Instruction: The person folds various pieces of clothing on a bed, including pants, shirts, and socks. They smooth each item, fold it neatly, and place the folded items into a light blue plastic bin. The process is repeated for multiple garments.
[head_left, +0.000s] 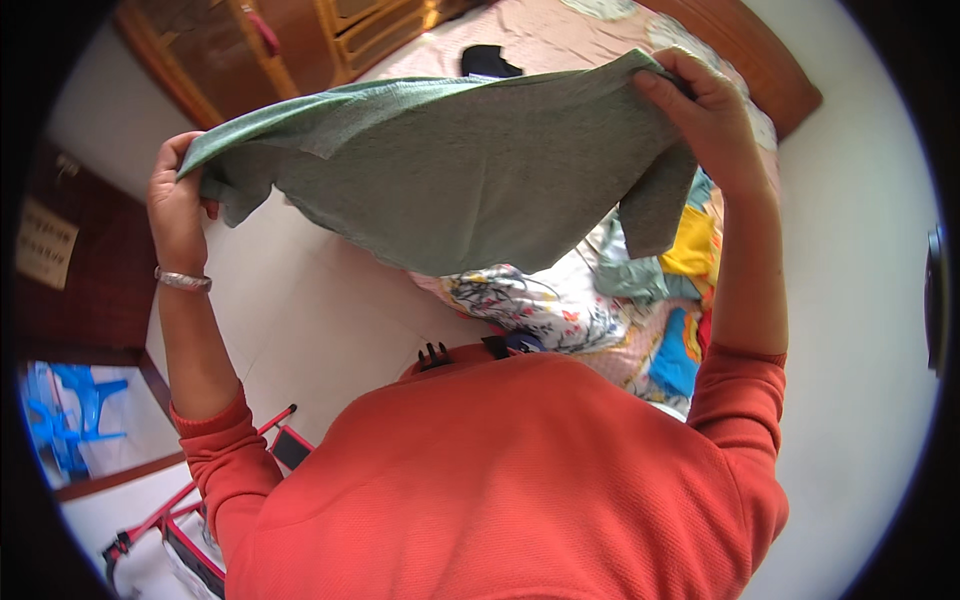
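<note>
A grey-green knit shirt (465, 165) is stretched out in the air between my two hands. My left hand (176, 199), with a silver bracelet at the wrist, pinches one end of it. The opposite upper corner is gripped between the thumb and fingers of my right hand (701, 105). A short sleeve (660, 202) dangles below my right hand, and the other end hangs in folds near my left. The cloth hides part of the bed behind it.
Beyond the shirt is a bed with a pink sheet (585, 34) and a black cloth item (487, 61). A floral quilt (540, 307), yellow garment (688, 244) and blue garment (675, 356) lie on it. A wooden cabinet (292, 45), red metal frame (161, 514) and blue plastic stools (86, 397) stand around.
</note>
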